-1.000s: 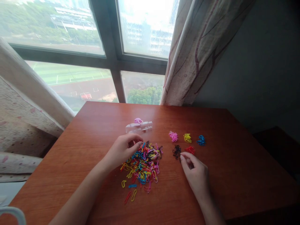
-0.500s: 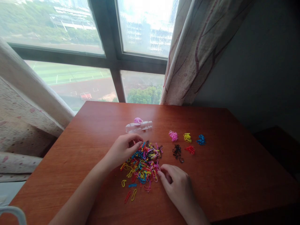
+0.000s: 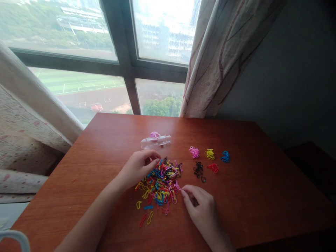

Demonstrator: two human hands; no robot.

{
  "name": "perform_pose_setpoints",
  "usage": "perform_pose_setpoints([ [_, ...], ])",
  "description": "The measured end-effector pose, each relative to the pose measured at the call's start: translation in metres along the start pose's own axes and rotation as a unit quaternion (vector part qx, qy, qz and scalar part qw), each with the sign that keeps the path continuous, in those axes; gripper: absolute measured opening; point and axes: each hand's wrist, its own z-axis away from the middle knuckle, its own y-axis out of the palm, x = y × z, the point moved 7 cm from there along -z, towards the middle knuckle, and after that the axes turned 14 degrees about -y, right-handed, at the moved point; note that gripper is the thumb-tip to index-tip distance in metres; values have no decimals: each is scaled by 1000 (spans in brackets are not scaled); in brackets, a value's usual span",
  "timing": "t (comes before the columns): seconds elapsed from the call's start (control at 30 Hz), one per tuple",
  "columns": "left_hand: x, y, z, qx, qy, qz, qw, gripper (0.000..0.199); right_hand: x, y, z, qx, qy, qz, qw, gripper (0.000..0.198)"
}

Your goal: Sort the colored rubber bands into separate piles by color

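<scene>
While our left hand [image 3: 140, 168] curls at the eleven o'clock edge of the mixed pile of loops [image 3: 160, 180] on the brown surface [image 3: 252, 182], we cannot tell whether it grips anything. At the pile's three o'clock side stretches a pink loop [image 3: 178, 186], its long axis slanting towards ten or eleven o'clock, far end at the pile, near end pinched in the fingertips of our right hand [image 3: 201, 203]. Around two o'clock from the pile, we see a pink heap [image 3: 194, 152], black heap [image 3: 198, 169], yellow heap [image 3: 210, 154], red heap [image 3: 213, 168] and blue heap [image 3: 225, 156].
</scene>
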Motion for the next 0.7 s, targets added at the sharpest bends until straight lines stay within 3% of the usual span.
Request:
perform_pose_setpoints([
  [0.4, 1, 1, -1, 5, 1, 2, 1000, 21, -6, -17, -7, -31, 15, -13, 999, 24],
  [0.57, -3, -1, 1, 5, -5, 4, 1000, 21, -42, -45, -30, -79, 35, 60, 994, 26],
  [0.7, -4, -2, 1, 2, -4, 6, 1000, 21, -73, -58, -60, -72, 26, 143, 987, 31],
])
